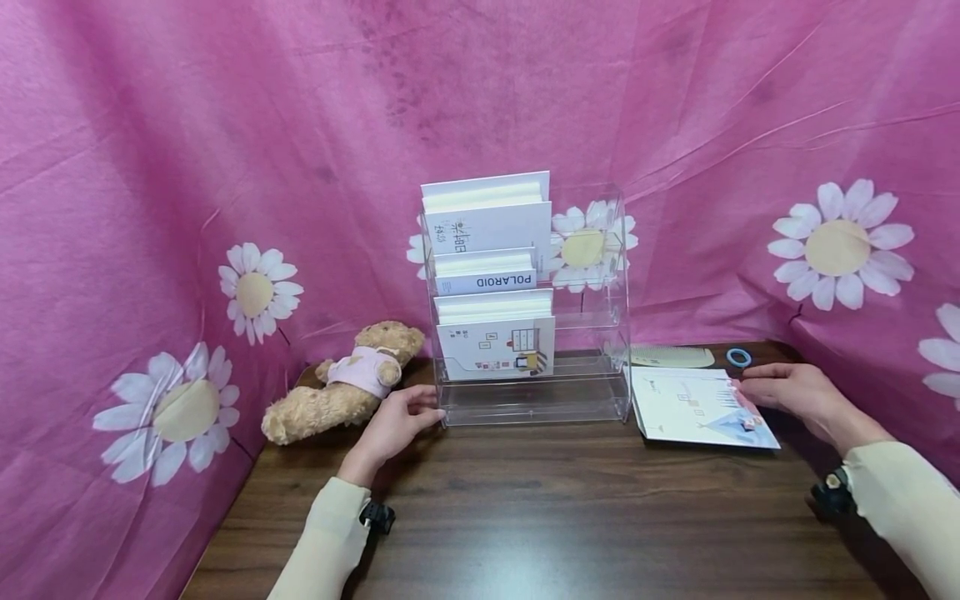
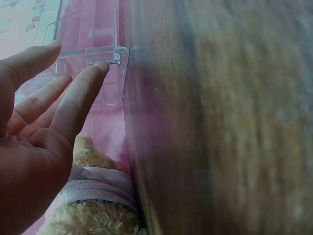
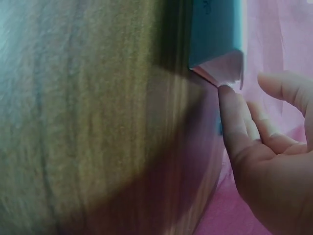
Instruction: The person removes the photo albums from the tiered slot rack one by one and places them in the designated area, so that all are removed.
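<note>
A clear acrylic tiered rack (image 1: 528,410) stands upright at the back of the wooden table. On its left side, three tiers hold pale books, one with a yellow truck drawing (image 1: 495,350) and one lettered POLAROID (image 1: 486,282). My left hand (image 1: 392,429) is at the rack's lower left corner, thumb and fingers spread, fingertips at the clear edge; I cannot tell how firmly they touch. A thick white illustrated book (image 1: 686,408) lies flat right of the rack. My right hand (image 1: 810,398) has its extended fingers at that book's right side, thumb apart in the right wrist view.
Left of the rack lies a brown teddy bear (image 1: 360,371) in a pale pink shirt, close to my left hand. Behind the flat book are a pale comb (image 1: 671,357) and a blue ring (image 1: 738,357). Pink daisy-printed cloth (image 1: 495,100) hangs around the table.
</note>
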### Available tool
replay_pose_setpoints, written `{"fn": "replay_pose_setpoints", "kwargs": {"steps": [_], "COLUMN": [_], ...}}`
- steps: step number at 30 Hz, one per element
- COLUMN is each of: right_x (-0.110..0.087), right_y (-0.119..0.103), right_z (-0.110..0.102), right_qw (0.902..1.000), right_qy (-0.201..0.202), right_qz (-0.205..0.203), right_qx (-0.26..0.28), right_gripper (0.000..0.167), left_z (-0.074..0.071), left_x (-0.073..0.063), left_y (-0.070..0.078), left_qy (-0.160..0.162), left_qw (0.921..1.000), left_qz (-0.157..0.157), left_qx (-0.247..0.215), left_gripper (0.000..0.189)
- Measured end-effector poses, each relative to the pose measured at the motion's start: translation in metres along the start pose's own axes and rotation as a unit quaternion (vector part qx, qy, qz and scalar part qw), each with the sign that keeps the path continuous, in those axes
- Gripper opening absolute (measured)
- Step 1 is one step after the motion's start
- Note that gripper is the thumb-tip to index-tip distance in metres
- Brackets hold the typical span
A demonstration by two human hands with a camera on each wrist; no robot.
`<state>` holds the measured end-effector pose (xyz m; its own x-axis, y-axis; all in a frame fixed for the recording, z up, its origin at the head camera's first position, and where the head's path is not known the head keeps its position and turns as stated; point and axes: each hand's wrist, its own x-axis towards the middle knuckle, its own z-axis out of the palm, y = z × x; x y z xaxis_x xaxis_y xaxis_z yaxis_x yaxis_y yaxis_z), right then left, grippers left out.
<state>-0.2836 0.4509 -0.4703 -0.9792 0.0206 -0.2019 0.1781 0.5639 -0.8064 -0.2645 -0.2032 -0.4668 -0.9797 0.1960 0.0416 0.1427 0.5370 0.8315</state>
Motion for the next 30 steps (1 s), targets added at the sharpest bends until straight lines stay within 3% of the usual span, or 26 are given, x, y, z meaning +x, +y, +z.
{"fn": "replay_pose_setpoints", "kwargs": {"steps": [3, 8, 9, 13, 19, 25, 30], "right_x": [-0.001, -0.005, -0.006, -0.012, -0.020, -0.026, -0.027], "right_y": [-0.002, -0.005, -0.006, -0.015, -0.029, -0.039, -0.050], "right_z": [-0.001, -0.001, 0.000, 0.003, 0.010, 0.016, 0.021], "right_qw": [0.9996, 0.9976, 0.9975, 0.9961, 0.9906, 0.9938, 0.9923], "right_qy": [0.008, 0.026, 0.033, 0.052, 0.021, 0.065, 0.078], "right_qz": [-0.012, -0.033, -0.038, -0.058, -0.040, -0.071, -0.083], "right_qx": [0.026, 0.054, 0.050, 0.042, 0.129, 0.057, 0.048], "right_gripper": [0.067, 0.011, 0.007, 0.019, 0.020, 0.014, 0.018], "left_z": [0.000, -0.001, -0.001, -0.001, -0.001, -0.001, 0.001], "left_x": [0.000, 0.000, 0.000, -0.001, -0.001, -0.001, -0.001], "left_y": [0.000, 0.001, 0.001, 0.000, 0.001, 0.001, 0.000], "left_qy": [0.001, 0.000, 0.000, 0.000, -0.001, 0.000, 0.004], "left_qw": [1.0000, 1.0000, 1.0000, 1.0000, 1.0000, 1.0000, 1.0000], "left_qz": [-0.001, 0.001, 0.001, 0.001, 0.005, 0.004, 0.004], "left_qx": [0.000, 0.000, 0.001, 0.004, 0.006, 0.006, 0.003], "left_gripper": [0.042, 0.043, 0.043, 0.043, 0.044, 0.044, 0.042]}}
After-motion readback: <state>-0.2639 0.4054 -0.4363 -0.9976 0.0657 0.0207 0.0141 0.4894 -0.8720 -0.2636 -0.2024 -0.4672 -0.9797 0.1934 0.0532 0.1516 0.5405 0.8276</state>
